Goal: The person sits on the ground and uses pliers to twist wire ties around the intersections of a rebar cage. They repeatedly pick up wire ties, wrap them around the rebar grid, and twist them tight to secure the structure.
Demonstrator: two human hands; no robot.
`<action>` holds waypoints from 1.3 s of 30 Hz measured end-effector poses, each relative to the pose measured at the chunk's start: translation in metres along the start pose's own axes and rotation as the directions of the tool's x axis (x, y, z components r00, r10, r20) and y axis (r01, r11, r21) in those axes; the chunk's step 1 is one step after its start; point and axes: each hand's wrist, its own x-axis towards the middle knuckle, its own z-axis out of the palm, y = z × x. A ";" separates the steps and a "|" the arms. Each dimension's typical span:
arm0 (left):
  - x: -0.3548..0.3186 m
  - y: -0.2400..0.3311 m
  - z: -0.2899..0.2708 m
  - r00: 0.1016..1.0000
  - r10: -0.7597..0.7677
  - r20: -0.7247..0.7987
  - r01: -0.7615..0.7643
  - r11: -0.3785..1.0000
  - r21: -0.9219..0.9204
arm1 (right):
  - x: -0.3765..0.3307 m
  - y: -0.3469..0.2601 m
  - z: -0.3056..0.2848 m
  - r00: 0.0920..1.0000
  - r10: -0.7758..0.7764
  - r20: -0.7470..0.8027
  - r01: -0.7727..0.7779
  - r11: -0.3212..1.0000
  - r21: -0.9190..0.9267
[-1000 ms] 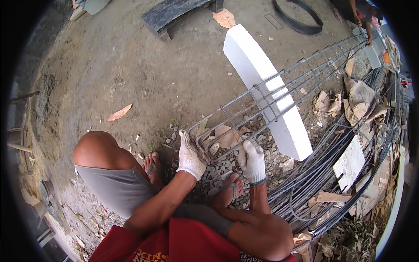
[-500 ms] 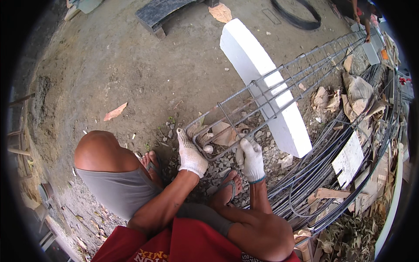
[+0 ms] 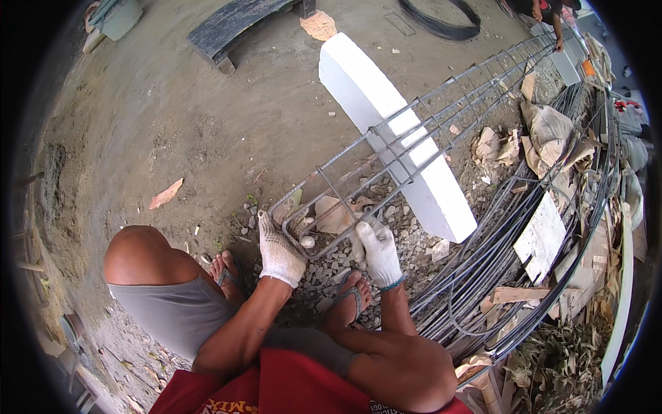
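Note:
A long rebar cage (image 3: 345,149), made of steel bars with square ties, runs from my hands toward the far right. It rests across a white rectangular block (image 3: 441,196) and tilts slightly. My left hand (image 3: 281,255), in a white knit glove with dotted grip, is closed around the cage's near end, its thumb up along the outer side. Gloved too, my right hand (image 3: 379,254) is closed at the near right bar, by a tie; some of its fingers are hidden behind the steel.
Another person's hand (image 3: 557,45) touches the cage's far end. Bundled steel rods (image 3: 441,303) curve along the right beside paper scraps and a white board (image 3: 540,238). Gravel (image 3: 324,283) lies around my feet. A dark bench (image 3: 241,27) and black coil (image 3: 441,26) are farther off.
The whole view has shifted a little, so the block, the cage and both hands appear farther left. Both hands keep their hold on the cage.

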 end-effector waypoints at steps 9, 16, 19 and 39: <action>-0.003 0.007 0.003 0.998 -0.030 0.058 0.028 0.999 0.044 | 0.005 -0.008 -0.019 0.996 0.002 0.085 0.007 0.995 -0.098; 0.001 0.008 -0.004 0.999 0.004 0.042 -0.006 0.999 0.050 | 0.011 0.007 -0.018 0.998 -0.043 0.047 0.048 0.994 -0.102; 0.000 0.009 -0.008 0.996 -0.039 0.076 0.039 0.999 0.003 | 0.007 0.006 -0.014 0.994 -0.099 0.054 0.105 0.989 -0.106; -0.016 0.008 -0.027 0.999 0.023 0.026 -0.019 0.991 -0.129 | 0.025 0.018 -0.019 0.991 -0.123 0.043 0.120 0.990 0.071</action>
